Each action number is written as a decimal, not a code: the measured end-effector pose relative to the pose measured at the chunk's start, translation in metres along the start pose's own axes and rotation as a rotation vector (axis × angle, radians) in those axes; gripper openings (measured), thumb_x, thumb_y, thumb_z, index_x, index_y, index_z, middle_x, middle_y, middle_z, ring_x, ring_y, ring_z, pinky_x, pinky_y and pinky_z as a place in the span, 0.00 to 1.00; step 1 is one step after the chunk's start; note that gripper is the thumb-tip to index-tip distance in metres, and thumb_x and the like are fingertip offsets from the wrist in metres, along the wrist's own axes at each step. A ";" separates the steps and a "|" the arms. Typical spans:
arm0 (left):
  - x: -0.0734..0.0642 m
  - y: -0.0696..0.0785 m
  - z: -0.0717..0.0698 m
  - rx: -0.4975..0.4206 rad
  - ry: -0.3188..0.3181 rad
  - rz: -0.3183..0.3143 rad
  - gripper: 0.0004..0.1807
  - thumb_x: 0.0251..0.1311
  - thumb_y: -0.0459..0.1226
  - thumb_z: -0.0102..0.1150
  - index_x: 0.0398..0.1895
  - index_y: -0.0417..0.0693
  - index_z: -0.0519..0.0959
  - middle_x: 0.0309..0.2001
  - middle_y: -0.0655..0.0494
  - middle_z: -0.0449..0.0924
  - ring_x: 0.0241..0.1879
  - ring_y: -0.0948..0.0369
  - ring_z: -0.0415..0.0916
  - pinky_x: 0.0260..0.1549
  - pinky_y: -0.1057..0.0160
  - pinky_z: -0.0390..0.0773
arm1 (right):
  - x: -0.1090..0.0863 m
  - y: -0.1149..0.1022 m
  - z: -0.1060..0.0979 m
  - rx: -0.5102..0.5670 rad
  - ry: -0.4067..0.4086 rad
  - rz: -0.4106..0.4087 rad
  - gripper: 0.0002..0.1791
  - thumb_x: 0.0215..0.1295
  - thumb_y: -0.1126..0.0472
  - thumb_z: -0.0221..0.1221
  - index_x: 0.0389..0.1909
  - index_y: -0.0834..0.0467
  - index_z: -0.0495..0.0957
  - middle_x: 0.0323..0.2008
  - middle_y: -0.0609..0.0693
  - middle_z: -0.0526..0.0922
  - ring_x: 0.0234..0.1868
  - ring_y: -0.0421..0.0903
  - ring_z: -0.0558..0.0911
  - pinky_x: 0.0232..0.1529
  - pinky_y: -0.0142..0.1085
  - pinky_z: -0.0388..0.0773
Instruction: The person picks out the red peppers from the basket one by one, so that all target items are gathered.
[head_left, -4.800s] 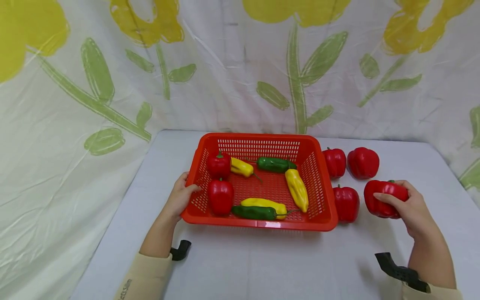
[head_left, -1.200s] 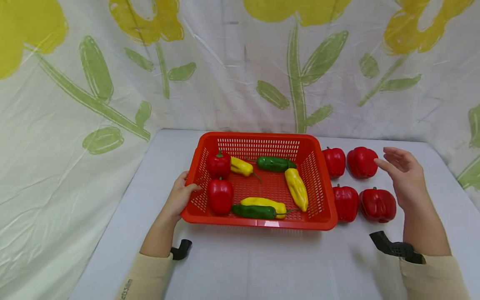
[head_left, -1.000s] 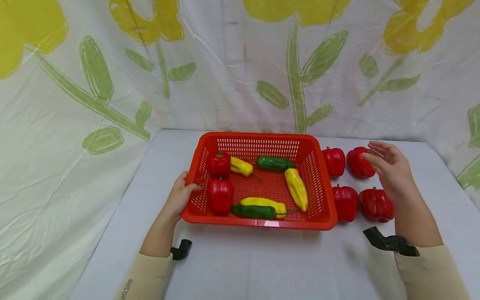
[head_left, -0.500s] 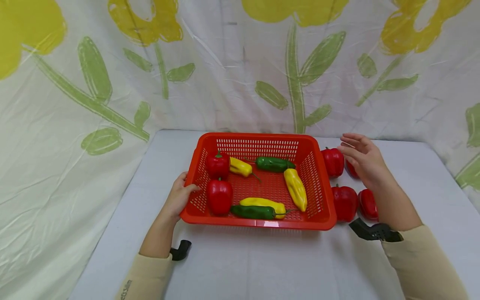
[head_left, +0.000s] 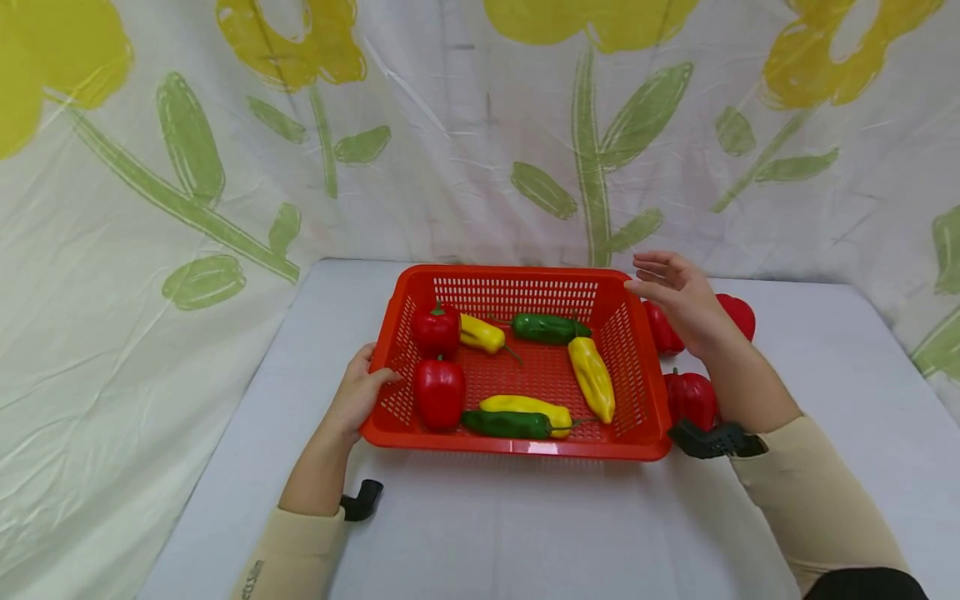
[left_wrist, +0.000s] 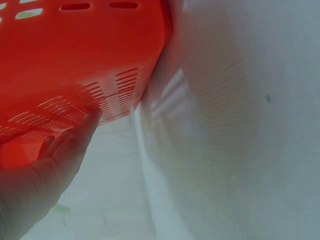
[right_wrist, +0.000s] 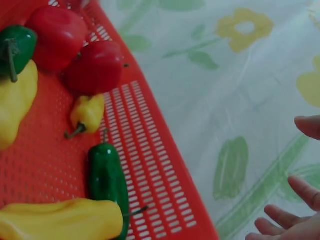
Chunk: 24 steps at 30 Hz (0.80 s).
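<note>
In the head view, my left hand (head_left: pixel 358 393) grips the left rim of a red perforated plastic basket (head_left: pixel 517 447), thumb over the edge. The left wrist view shows its fingers (left_wrist: pixel 75 145) against the basket's outer wall. My right hand (head_left: pixel 686 304) hovers by the basket's back right corner with loosely spread fingers, holding nothing. Inside the basket, two red bell peppers (head_left: pixel 439 393) stand at the left. Yellow long peppers (head_left: pixel 592 379) and two green long peppers (head_left: pixel 552 328) lie around the floor, whose middle is bare.
Outside the basket's right side, red bell peppers (head_left: pixel 691 398) stand on the white-covered table (head_left: pixel 495 525), partly hidden behind my right hand and forearm. Another red bell pepper (head_left: pixel 738 314) shows behind the forearm. A flower-printed white cloth (head_left: pixel 465 167) hangs behind the table.
My right hand let go of a red bell pepper beside the others, then moved left over them to the basket's back right corner. The left hand and basket have stayed put.
</note>
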<state>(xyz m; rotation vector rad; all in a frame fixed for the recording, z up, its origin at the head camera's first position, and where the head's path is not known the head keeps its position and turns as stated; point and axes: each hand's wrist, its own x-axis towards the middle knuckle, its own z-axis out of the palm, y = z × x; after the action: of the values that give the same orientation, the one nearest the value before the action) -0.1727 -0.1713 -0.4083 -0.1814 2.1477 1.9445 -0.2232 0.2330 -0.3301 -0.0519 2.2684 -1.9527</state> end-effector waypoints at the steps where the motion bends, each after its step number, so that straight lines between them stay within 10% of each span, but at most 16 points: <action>1: 0.000 0.000 0.000 0.000 0.001 0.001 0.25 0.61 0.28 0.39 0.64 0.38 0.56 0.59 0.40 0.65 0.50 0.54 0.71 0.47 0.60 0.78 | 0.002 -0.001 0.003 0.000 -0.009 0.000 0.22 0.63 0.56 0.57 0.56 0.47 0.63 0.58 0.43 0.65 0.67 0.50 0.56 0.70 0.47 0.55; 24: 0.002 0.000 0.000 -0.004 0.003 -0.012 0.25 0.61 0.28 0.40 0.63 0.38 0.56 0.60 0.40 0.65 0.52 0.52 0.70 0.48 0.58 0.78 | 0.051 -0.007 0.078 -0.038 -0.193 0.072 0.31 0.61 0.60 0.58 0.64 0.58 0.58 0.68 0.59 0.57 0.68 0.56 0.58 0.69 0.53 0.54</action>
<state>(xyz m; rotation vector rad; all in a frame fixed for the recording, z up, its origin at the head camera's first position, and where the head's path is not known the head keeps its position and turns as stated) -0.1746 -0.1715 -0.4088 -0.1973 2.1397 1.9432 -0.2637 0.1494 -0.3385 -0.1544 2.1527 -1.7856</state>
